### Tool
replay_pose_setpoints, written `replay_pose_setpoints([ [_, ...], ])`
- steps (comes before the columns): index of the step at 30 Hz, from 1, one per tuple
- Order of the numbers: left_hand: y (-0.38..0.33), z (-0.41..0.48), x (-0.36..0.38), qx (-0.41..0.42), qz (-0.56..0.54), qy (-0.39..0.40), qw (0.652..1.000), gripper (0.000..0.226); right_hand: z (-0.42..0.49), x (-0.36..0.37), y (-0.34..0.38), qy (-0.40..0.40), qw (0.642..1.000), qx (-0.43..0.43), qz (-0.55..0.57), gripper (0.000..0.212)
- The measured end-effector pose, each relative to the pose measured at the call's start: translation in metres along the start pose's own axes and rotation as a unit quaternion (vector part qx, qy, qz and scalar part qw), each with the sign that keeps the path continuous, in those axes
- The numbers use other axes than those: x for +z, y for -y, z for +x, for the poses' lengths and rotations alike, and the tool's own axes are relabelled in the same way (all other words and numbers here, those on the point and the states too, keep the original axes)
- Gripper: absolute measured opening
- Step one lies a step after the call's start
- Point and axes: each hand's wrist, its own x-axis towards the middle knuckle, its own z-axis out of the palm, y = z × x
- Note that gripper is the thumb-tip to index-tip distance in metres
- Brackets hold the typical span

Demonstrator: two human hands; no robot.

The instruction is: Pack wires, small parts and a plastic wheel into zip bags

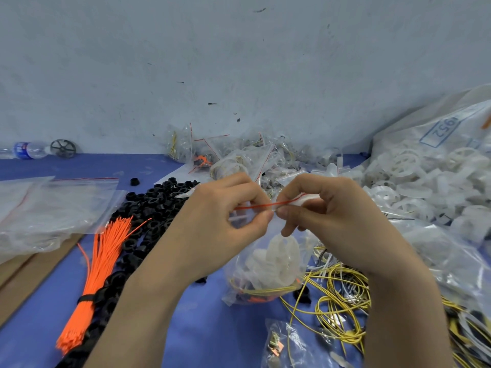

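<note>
1. Zip bag (265, 264) held up over blue table (202, 328), centre of view, red seal strip (261, 206) at top, bottom resting on or just above table, can't tell which
2. Inside bag: white plastic wheel (279, 257), yellow wire (263, 290) coiled at bottom, bits of orange and black below that
3. Left hand (225, 216) pinching seal strip, thumb and forefinger clamped together on it, other fingers curled
4. Right hand (326, 208) pinching same strip just beside left, fingertips nearly touching left's, rest of fingers curled
5. Orange wire bundle (95, 272) on table at left, tied with black band, lying beside pile of black rings (156, 205)
6. Loose yellow wires (337, 301) on table under right forearm
7. Heap of white wheels (414, 176) at right, partly in big clear sack
8. Pile of filled zip bags (233, 155) against wall behind hands
9. Empty zip bags (50, 205) at far left; small bag of metal parts (287, 343) near bottom edge
10. Water bottle (26, 150) and dark wheel (63, 148) far left by wall
</note>
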Motion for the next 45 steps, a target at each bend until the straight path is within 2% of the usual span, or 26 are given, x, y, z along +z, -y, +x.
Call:
replay_pose_setpoints([
  [4, -0.001, 0.000, 0.001, 0.014, 0.028, -0.012, 0.999, 0.011, 0.001, 0.000, -0.001, -0.013, 1.000, 0.006, 0.007, 0.009],
  [17, -0.001, -0.001, -0.008, 0.004, 0.005, 0.017, 1.000, 0.015, -0.005, -0.011, -0.008, -0.021, 0.999, 0.020, -0.016, 0.014],
  [20, 0.000, -0.001, -0.009, 0.005, 0.010, 0.019, 1.000, 0.015, -0.005, -0.013, -0.010, -0.049, 0.998, 0.026, 0.000, 0.013],
  [24, 0.001, -0.002, -0.011, -0.004, -0.002, 0.020, 1.000, 0.014, -0.009, -0.018, -0.011, -0.029, 0.999, 0.038, -0.013, 0.013],
  [28, 0.001, -0.002, -0.011, 0.000, 0.003, 0.024, 1.000, 0.016, -0.007, -0.019, -0.011, -0.067, 0.997, 0.043, 0.010, 0.013],
  [32, 0.002, -0.003, -0.011, -0.005, -0.005, 0.025, 1.000, 0.015, -0.010, -0.020, -0.011, -0.047, 0.997, 0.057, -0.004, 0.016],
  [36, 0.002, -0.003, -0.012, -0.005, -0.007, 0.024, 1.000, 0.015, -0.009, -0.021, -0.010, -0.083, 0.996, 0.045, 0.011, 0.012],
  [41, 0.003, -0.004, -0.013, -0.009, -0.012, 0.029, 0.999, 0.015, -0.009, -0.021, -0.012, -0.073, 0.996, 0.045, 0.003, 0.013],
  [45, 0.005, -0.004, -0.015, -0.010, -0.006, 0.026, 1.000, 0.016, -0.008, -0.024, -0.016, -0.117, 0.992, 0.042, 0.011, 0.012],
])
